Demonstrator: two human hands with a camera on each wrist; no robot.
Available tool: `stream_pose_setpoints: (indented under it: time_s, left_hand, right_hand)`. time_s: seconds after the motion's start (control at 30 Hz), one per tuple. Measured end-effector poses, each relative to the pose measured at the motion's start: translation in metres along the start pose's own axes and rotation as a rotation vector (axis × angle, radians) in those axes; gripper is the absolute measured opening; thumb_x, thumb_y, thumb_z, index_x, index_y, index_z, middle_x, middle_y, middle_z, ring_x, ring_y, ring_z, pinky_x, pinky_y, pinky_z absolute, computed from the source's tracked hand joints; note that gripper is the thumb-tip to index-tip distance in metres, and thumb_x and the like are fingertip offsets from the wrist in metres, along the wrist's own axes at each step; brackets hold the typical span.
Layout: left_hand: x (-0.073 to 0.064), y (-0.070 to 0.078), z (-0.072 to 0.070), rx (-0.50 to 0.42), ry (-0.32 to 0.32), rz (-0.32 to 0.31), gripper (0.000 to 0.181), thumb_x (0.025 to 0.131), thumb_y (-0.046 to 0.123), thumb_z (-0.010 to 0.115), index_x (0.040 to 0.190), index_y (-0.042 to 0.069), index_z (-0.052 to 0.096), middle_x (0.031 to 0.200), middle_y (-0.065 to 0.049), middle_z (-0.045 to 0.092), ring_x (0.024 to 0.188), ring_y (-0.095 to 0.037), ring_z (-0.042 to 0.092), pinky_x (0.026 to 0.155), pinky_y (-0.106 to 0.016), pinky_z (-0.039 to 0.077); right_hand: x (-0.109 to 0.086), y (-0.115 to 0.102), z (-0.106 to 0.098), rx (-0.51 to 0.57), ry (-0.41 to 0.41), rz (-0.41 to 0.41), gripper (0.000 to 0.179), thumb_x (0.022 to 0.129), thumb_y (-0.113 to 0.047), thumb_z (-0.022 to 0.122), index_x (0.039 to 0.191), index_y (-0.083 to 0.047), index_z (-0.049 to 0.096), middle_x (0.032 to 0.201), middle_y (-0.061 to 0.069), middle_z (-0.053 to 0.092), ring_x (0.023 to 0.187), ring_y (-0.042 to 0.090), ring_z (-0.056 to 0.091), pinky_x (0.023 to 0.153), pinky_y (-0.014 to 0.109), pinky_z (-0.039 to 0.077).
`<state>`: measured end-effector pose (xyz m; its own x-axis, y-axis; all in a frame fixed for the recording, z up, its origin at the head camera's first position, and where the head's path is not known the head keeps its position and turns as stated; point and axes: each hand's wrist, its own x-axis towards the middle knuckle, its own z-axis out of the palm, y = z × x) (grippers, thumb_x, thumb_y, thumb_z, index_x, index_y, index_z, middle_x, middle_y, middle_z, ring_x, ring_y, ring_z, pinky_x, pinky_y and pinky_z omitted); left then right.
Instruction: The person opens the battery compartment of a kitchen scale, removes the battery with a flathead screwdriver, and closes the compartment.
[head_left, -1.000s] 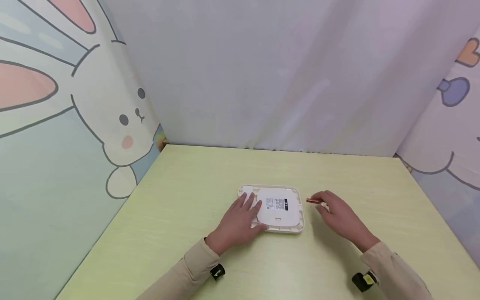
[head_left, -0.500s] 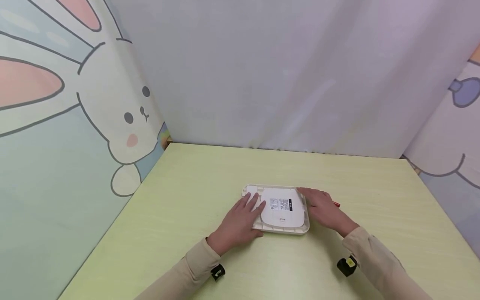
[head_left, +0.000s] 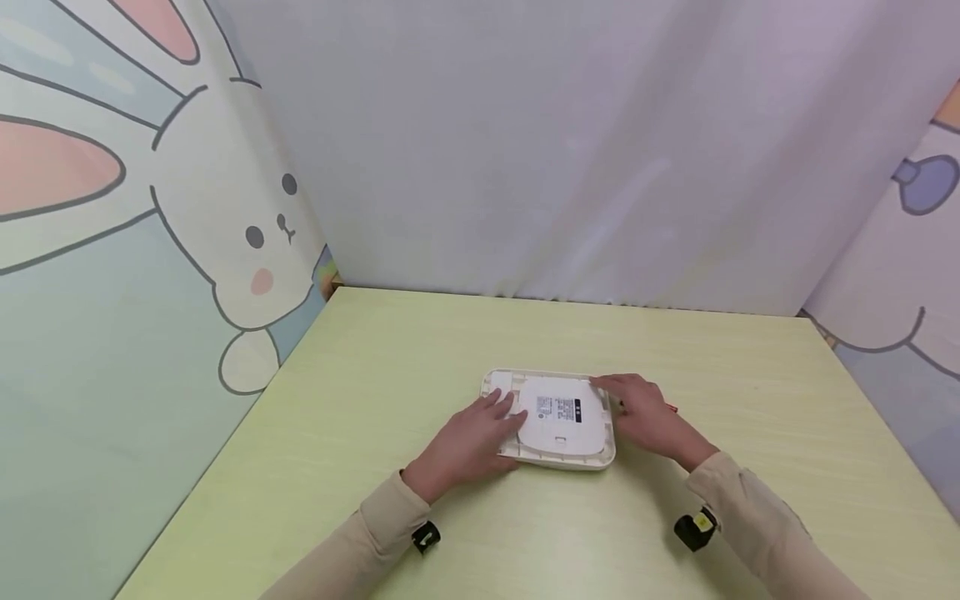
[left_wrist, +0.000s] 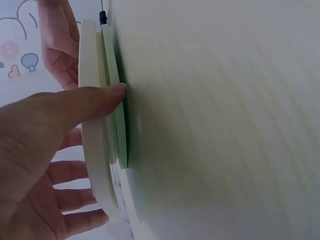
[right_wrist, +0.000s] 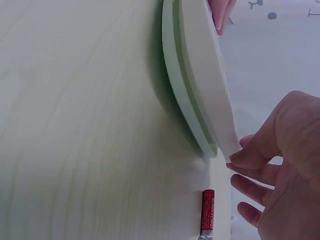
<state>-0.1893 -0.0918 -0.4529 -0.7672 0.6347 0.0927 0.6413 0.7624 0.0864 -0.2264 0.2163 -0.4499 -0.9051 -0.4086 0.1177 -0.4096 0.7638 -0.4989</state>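
Note:
A flat white rectangular device (head_left: 562, 429) with rounded corners lies underside up, a printed label in its middle. From the side it shows a white body (right_wrist: 207, 75) over a pale green plate (left_wrist: 120, 120). My left hand (head_left: 468, 442) grips its left part, fingers across the top and thumb (left_wrist: 107, 100) against the side edge. With thumb and forefinger my right hand (head_left: 648, 417) pinches the right edge at a corner (right_wrist: 232, 156). A red battery (right_wrist: 208, 212) lies on the table beside that hand; in the head view most of it is hidden behind the hand.
The pale yellow-green table (head_left: 390, 358) extends around the device. A plain pale curtain (head_left: 487, 150) hangs behind it, with a rabbit-printed cloth (head_left: 225, 200) at the left. Black wrist cameras (head_left: 693, 529) sit below both cuffs.
A second ago my right hand held the red battery right of the device. It has put the battery down and moved left onto the device's edge. My left hand has shifted only slightly.

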Motion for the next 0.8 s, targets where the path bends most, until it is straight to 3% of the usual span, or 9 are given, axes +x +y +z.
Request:
stream_pose_setpoints:
  time_s: [0.13,0.27,0.37,0.5,0.63,0.73,0.8]
  left_hand:
    - [-0.003,-0.002,-0.002,-0.018,0.047,0.014,0.058,0.094,0.039,0.081,0.145,0.015,0.067,0.152,-0.01,0.062,0.145,-0.029,0.056,0.109,-0.043,0.058]
    - [-0.004,-0.005,-0.002,-0.017,0.131,0.024,0.052,0.097,0.038,0.077,0.143,0.016,0.068,0.147,-0.005,0.067,0.138,-0.023,0.063,0.1,-0.04,0.062]
    - [-0.004,-0.007,0.0,-0.031,0.206,0.022,0.051,0.097,0.036,0.077,0.142,0.016,0.069,0.143,-0.004,0.07,0.133,-0.02,0.067,0.098,-0.038,0.063]
    - [-0.003,-0.007,-0.001,-0.097,0.306,-0.015,0.049,0.095,0.03,0.079,0.141,0.014,0.07,0.14,-0.003,0.072,0.128,-0.019,0.07,0.097,-0.038,0.063]
    - [-0.003,-0.006,-0.006,-0.183,0.356,-0.059,0.046,0.098,0.025,0.076,0.142,0.013,0.069,0.137,-0.004,0.073,0.123,-0.019,0.073,0.096,-0.036,0.064]
    - [-0.002,-0.005,-0.012,-0.278,0.351,-0.097,0.043,0.1,0.023,0.073,0.142,0.013,0.068,0.13,-0.005,0.077,0.1,-0.014,0.078,0.084,-0.029,0.064]
    - [-0.002,-0.003,-0.016,-0.361,0.326,-0.131,0.043,0.101,0.023,0.072,0.143,0.013,0.067,0.118,-0.006,0.08,0.079,-0.009,0.069,0.072,-0.024,0.058]
  right_hand:
    - [-0.001,0.004,-0.006,0.095,0.006,0.059,0.061,0.086,0.017,0.051,0.142,0.001,0.064,0.145,0.022,0.065,0.139,0.046,0.055,0.097,0.055,0.055]
    - [-0.005,0.006,-0.012,0.163,0.033,0.131,0.05,0.096,0.007,0.058,0.146,-0.002,0.062,0.15,0.023,0.06,0.146,0.049,0.048,0.112,0.066,0.046]
    - [-0.007,0.004,-0.016,0.196,0.072,0.171,0.047,0.1,-0.002,0.063,0.147,-0.006,0.062,0.152,0.023,0.058,0.147,0.049,0.045,0.116,0.069,0.041]
    - [-0.009,-0.002,-0.022,0.247,0.134,0.201,0.045,0.103,-0.006,0.062,0.147,-0.011,0.063,0.154,0.022,0.056,0.144,0.048,0.048,0.112,0.066,0.046]
    - [-0.011,-0.009,-0.027,0.3,0.191,0.191,0.05,0.104,-0.005,0.061,0.153,-0.017,0.058,0.16,0.018,0.051,0.141,0.048,0.049,0.105,0.06,0.055]
    - [-0.011,-0.014,-0.029,0.337,0.229,0.149,0.059,0.104,-0.002,0.061,0.159,-0.021,0.051,0.163,0.016,0.048,0.143,0.048,0.046,0.096,0.05,0.063]
    - [-0.011,-0.017,-0.029,0.376,0.24,0.12,0.063,0.104,0.001,0.059,0.161,-0.022,0.047,0.165,0.016,0.045,0.145,0.049,0.044,0.086,0.046,0.067]
